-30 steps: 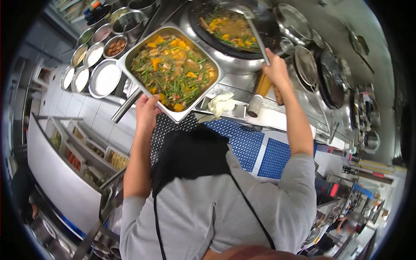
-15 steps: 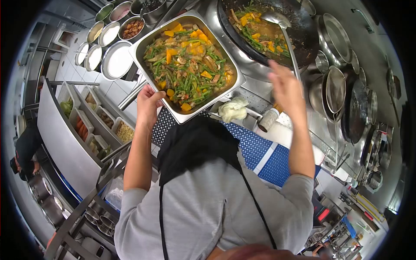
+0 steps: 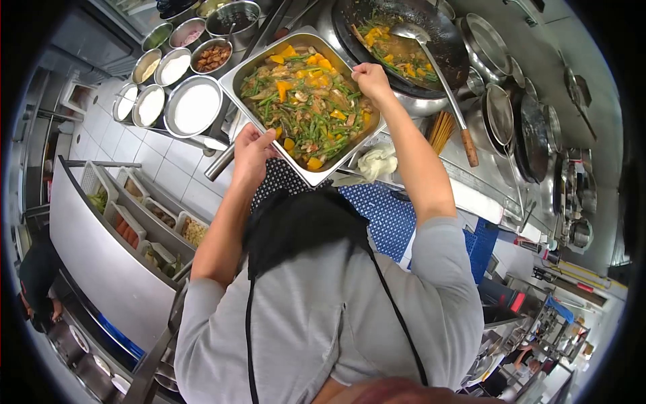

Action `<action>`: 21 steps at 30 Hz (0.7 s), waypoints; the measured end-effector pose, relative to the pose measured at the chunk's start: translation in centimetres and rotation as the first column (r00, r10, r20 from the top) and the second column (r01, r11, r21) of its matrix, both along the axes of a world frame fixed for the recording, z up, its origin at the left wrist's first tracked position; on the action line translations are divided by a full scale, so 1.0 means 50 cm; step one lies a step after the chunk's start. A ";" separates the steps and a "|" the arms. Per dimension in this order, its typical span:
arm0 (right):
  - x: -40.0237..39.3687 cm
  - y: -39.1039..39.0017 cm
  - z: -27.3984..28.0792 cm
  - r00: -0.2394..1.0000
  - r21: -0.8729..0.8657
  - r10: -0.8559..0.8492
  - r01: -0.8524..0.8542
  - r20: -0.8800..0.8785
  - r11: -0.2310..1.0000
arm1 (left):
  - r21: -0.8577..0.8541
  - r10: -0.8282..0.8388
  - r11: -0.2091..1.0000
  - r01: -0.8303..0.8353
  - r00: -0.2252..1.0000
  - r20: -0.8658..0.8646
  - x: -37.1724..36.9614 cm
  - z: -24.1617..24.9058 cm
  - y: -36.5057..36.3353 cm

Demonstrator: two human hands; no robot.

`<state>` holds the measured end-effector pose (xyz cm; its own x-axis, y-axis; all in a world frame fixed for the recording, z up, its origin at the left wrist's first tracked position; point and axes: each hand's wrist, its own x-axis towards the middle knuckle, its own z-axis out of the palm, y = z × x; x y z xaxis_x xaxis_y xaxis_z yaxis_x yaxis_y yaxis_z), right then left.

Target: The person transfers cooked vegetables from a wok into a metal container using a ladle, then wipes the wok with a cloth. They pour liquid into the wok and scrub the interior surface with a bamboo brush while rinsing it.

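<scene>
while both hands bear on it, the rectangular steel pan (image 3: 313,178) is positioned in front of the apron (image 3: 303,229), between the round metal bowls (image 3: 168,112) and the wok (image 3: 447,44). whether its base rests on the surface cannot be told.

left hand (image 3: 251,159): grip closed on the near left rim, thumb on top; the fingers are partly hidden. right hand (image 3: 372,79): grip closed at the opposite rim, on the wok side, fingers bent close together.

handling, as judged: the pan is stiff and likely heavy, given its load of green vegetables, orange chunks and sauce (image 3: 303,111). contents are soft and wet, and will shift towards any lowered corner. the rim may be slippery if sauced, and possibly hot. take hold at opposite rims, thumbs outside the food; support from one side alone would allow tipping.

adjacent items: a metal handle (image 3: 221,163) projects below the pan beside the left hand; what it belongs to is hidden. the ladle (image 3: 441,75) lies with its bowl in the wok and its wooden end outside. a crumpled pale cloth (image 3: 378,163) lies near the pan, below the right forearm.
</scene>
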<state>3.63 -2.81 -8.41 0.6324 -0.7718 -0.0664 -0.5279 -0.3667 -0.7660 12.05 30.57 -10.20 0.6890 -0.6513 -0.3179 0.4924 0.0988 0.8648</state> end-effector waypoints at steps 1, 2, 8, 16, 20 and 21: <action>-0.005 -0.002 0.005 1.000 0.107 0.014 -0.016 0.014 0.994 | -0.010 -0.004 1.000 0.004 1.000 0.012 0.012 0.009 -0.004; -0.013 -0.008 0.009 0.999 0.134 -0.003 -0.004 0.054 0.991 | -0.046 -0.009 0.999 0.009 1.000 0.000 0.027 0.020 0.001; -0.157 0.158 0.189 0.949 0.384 -0.269 0.190 0.165 0.904 | -0.156 -0.156 0.978 0.141 0.984 -0.085 0.101 0.183 0.029; -0.364 0.357 0.237 0.728 0.462 -0.646 0.503 0.230 0.731 | -0.093 -0.579 0.813 0.575 0.815 -0.011 0.115 0.236 -0.050; -0.393 0.456 0.237 0.449 0.709 -0.839 0.480 0.307 0.517 | -0.075 -0.759 0.650 0.756 0.651 -0.010 0.136 0.188 -0.115; -0.408 0.480 0.219 0.448 0.607 -0.844 0.594 0.295 0.528 | -0.032 -0.737 0.676 0.737 0.676 -0.014 0.119 0.190 -0.130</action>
<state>-16.78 21.21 2.52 -0.1309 -0.9345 -0.3310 0.0580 0.3260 -0.9436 18.02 24.10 -0.72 -0.0247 -0.9517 -0.3059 0.4340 -0.2859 0.8544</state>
